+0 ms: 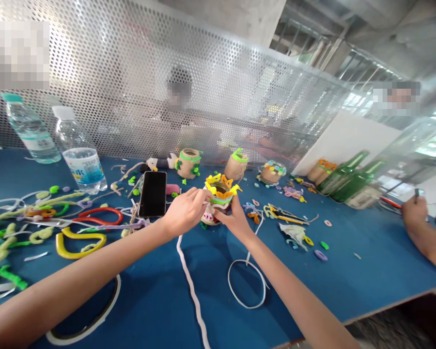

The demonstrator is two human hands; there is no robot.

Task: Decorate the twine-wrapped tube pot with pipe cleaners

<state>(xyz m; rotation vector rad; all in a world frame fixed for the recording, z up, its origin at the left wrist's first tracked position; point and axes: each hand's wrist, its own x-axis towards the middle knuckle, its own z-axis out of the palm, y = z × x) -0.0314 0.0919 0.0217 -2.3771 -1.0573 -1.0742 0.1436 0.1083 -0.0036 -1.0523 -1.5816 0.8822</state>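
The blue counter point(349, 271) was littered with pipe-cleaner offcuts and strips. Nearest to me, a white strip loop point(247, 286) and a long white strip point(192, 291) lay flat on it between my forearms.

Beyond these, both my hands met at a small pot point(218, 196) wearing a yellow crown-like trim, held near mid-counter, its base just above or on the surface; I could not tell which. My left hand point(183, 212) was closed with its fingertips pinching at the pot's rim trim. My right hand point(234, 219) gripped the pot's lower side from the right.

Just left of the pot a black phone point(152, 194) lay face up, with red scissors point(101, 215) beside it. Farther back stood a water bottle point(83, 167), a green-trimmed pot point(188, 163) and green glass bottles point(343, 180). Another person's hand point(414, 212) rested at the right edge. A perforated metal screen point(131, 72) closed off the far side.
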